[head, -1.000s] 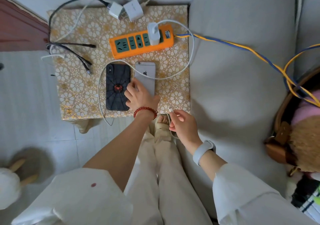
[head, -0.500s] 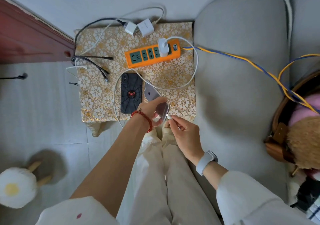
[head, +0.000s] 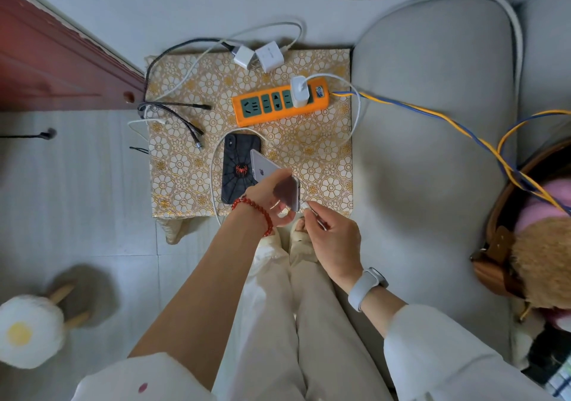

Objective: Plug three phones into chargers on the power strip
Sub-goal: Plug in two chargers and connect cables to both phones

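Left hand (head: 268,195) grasping silver iPhone (head: 269,170), raised and tilted above table edge. Right hand (head: 332,241) pinching white cable plug (head: 305,206) at phone's lower end. Black spider-web phone (head: 236,169) flat just beside. Beyond: orange power strip (head: 278,104), one white charger (head: 299,91) plugged in; two loose chargers (head: 259,57) at far edge.

Two phones in sight: a silver phone (head: 262,167) and a black phone (head: 239,169). Three white chargers, one on the single orange power strip (head: 279,104), two loose.
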